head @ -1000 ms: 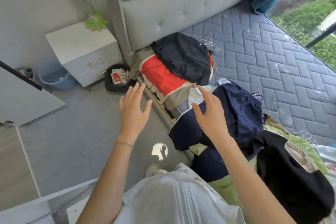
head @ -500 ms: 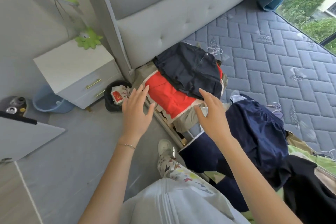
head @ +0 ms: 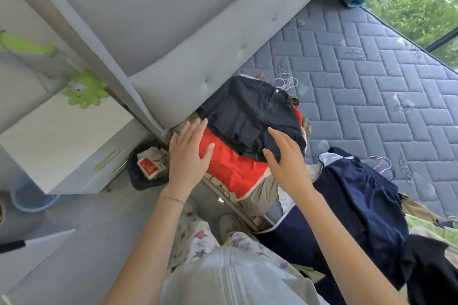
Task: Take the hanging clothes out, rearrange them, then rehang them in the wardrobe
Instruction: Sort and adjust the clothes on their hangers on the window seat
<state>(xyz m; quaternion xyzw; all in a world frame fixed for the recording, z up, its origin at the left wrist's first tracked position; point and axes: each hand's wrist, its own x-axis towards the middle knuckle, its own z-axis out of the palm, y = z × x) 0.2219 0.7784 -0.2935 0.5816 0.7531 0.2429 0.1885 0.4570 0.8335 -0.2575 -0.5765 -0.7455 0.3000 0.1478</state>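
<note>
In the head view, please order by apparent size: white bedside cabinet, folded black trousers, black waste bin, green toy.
1. white bedside cabinet
2. folded black trousers
3. black round waste bin and green star-shaped toy: about alike, unranked.

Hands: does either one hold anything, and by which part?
Nothing is held. The left hand and right hand are open over the folded pile.

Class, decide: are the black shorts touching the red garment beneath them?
Touching. The head view shows the black shorts lying on the red garment, overlapping its upper edge.
</note>
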